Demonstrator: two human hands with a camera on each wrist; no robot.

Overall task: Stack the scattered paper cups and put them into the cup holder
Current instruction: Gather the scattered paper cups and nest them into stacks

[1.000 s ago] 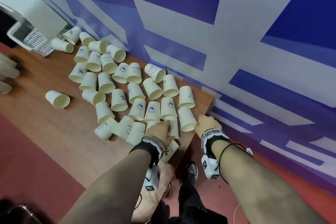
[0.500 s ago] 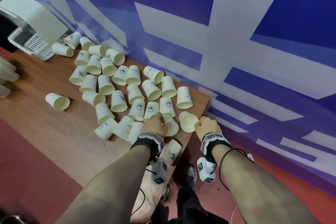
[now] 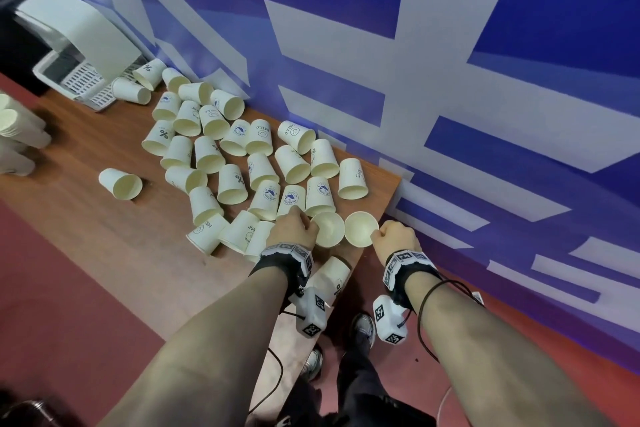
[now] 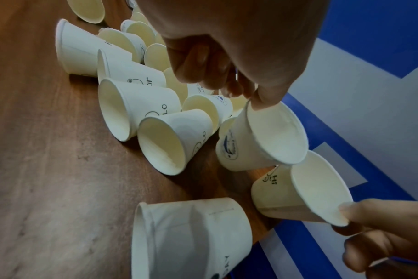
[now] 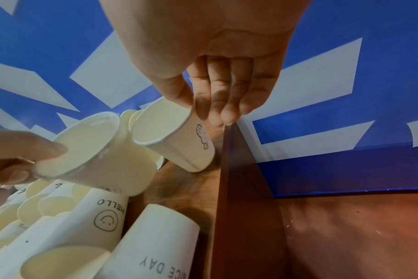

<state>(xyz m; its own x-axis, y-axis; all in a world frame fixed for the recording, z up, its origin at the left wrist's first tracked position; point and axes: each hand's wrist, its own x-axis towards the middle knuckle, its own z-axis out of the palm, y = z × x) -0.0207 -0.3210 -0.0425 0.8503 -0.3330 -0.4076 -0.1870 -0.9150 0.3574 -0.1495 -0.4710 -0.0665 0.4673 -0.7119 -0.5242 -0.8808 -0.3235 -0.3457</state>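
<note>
Scattered cups lie on their sides across the table, bunched twd the wall; one stray cup off to the left, apart; basket at far-left end by the wall; two cups side by side at the near-right corner, left-held cup & right-held cup, rims touching; another cup nearer, at table edge.

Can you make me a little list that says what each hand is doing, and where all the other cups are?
left hand: pinches the rim of one paper cup, tipped mouth-up
right hand: pinches the rim of another cup, also mouth-up
the two held cups: side by side, rims almost touching, near the table's corner
other cups: many, lying on their sides on the wooden table
stacked cups: at the far left edge
wall: blue and white
</note>
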